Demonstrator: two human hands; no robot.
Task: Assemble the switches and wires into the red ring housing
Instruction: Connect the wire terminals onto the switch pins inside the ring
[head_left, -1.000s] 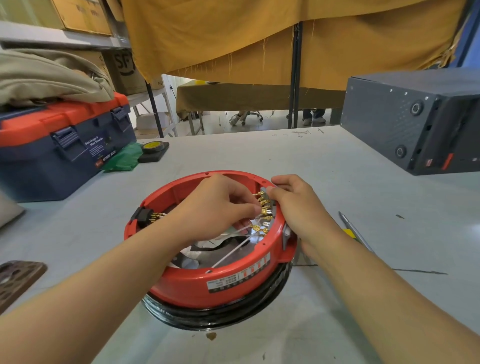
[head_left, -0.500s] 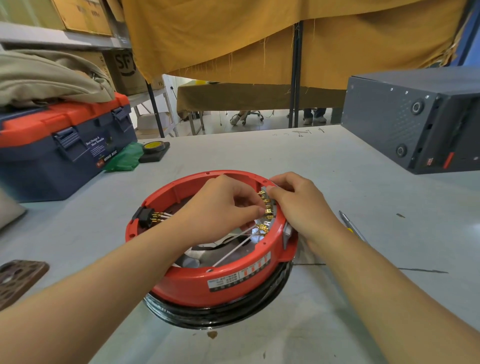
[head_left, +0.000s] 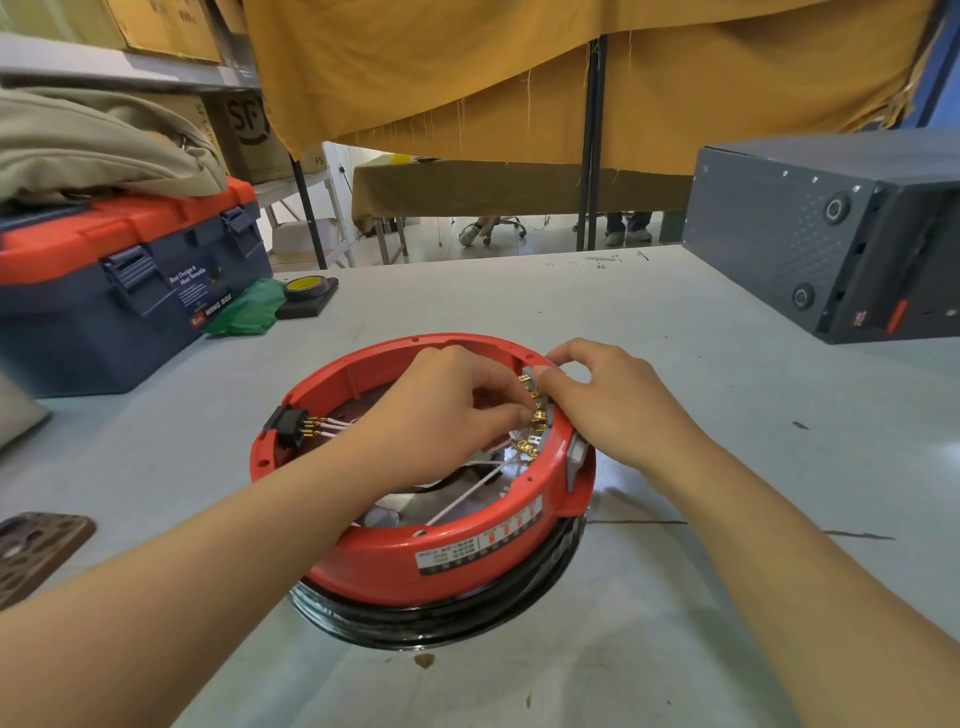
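The red ring housing (head_left: 415, 556) sits on a black base in the middle of the table. Inside its right wall is a grey switch block with gold terminals (head_left: 535, 410), and white wires (head_left: 467, 491) run across the interior. My left hand (head_left: 441, 410) reaches inside the ring, its fingertips pinching a wire end at the gold terminals. From outside, my right hand (head_left: 613, 400) grips the switch block at the rim, thumb and fingers curled on it. A black connector with gold pins (head_left: 293, 426) sits in the left wall with white wires attached.
A blue and red toolbox (head_left: 119, 280) stands at the left with cloth on top, a green bag (head_left: 244, 312) and a yellow tape roll (head_left: 304, 288) beside it. A dark grey metal case (head_left: 831, 228) fills the right back. A brown perforated plate (head_left: 31, 551) lies at the left edge.
Both hands stay at the terminal row. The left fingers shifted slightly along the terminals; the right hand moved a little up along the rim.
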